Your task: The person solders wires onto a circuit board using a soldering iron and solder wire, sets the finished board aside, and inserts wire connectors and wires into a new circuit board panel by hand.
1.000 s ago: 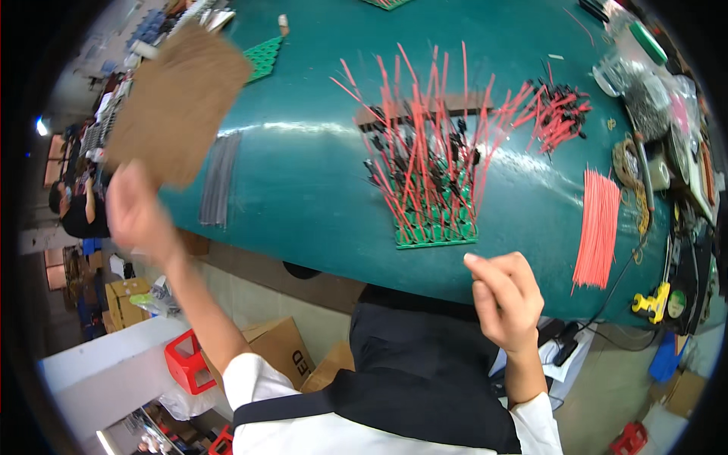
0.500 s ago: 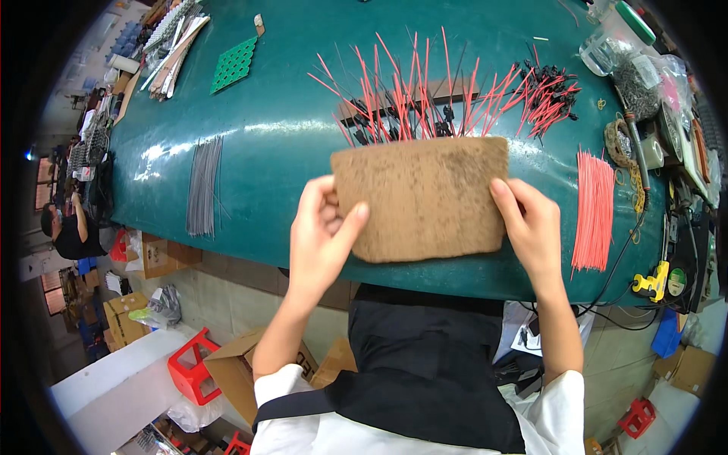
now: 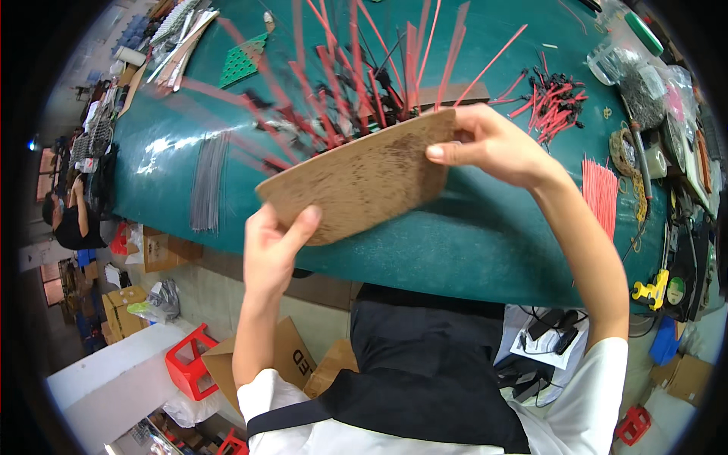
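Both hands hold a brown, fibrous-looking board (image 3: 371, 178) above the green table. My left hand (image 3: 274, 246) grips its lower left corner, thumb on the near face. At the upper right corner my right hand (image 3: 493, 148) pinches it between thumb and fingers. The board slants, its right end higher. Thin red sticks (image 3: 356, 83) with black pieces at their lower ends fan up from behind it, smeared by motion. How they are attached to the board is hidden. Beyond the board, a brown strip (image 3: 466, 95) lies on the table, partly covered.
A pile of red sticks with black ends (image 3: 552, 102) lies at right, near a red stick bundle (image 3: 600, 193). Grey rods (image 3: 208, 182) and a green perforated sheet (image 3: 244, 61) are at left. A yellow glue gun (image 3: 651, 292) sits by the right edge. Another person (image 3: 76, 216) is far left.
The board has moved left and tilted, its right end rising. The red sticks behind it have swung left with it, apart from the pile at right. Both hands keep their hold.
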The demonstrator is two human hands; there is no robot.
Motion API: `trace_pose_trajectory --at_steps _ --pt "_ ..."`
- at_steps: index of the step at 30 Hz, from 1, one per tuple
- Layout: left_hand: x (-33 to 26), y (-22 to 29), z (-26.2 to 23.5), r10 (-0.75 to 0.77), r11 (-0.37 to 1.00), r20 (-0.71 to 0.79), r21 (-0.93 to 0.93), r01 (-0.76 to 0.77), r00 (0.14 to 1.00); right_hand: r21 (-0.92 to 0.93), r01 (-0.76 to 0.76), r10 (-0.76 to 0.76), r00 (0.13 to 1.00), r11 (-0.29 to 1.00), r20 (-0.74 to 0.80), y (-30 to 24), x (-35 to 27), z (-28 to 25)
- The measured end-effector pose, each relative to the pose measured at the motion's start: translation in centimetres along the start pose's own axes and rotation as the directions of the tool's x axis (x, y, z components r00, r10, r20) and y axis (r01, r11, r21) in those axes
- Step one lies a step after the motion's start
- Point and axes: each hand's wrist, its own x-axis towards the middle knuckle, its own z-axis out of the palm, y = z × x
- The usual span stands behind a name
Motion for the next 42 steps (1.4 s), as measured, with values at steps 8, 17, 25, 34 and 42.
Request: trace_pose_trajectory --at_steps 8,17,25,34,42 --pt "-3.2 -1.0 2.5 0.639 0.191 0.505 0.627 -0.756 0.58 -0.395 0.594 -0.358 0.772 0.701 0.524 0.6 3.5 -1.2" --pt "-2.9 -6.3 6.4 0.59 0.1 0.617 0.585 -0.805 0.522 -0.51 0.822 -0.349 0.57 0.254 0.744 3.0 2.6 -3.6" --pt "0.9 -5.6 4.8 0.479 0.201 0.774 0.362 -0.91 0.413 -0.782 0.595 -0.004 0.796 0.188 0.605 1.6 -0.2 -3.4" --pt "5.0 -2.3 4.8 0.181 0.325 0.827 0.46 -0.826 0.532 -0.792 0.496 0.129 0.813 0.356 0.568 -1.1 0.3 -3.5" --pt "3.6 -2.4 5.6 0.227 0.276 0.804 0.488 -0.828 0.55 -0.84 -0.17 0.272 0.962 0.516 -0.028 -0.4 8.6 3.7"
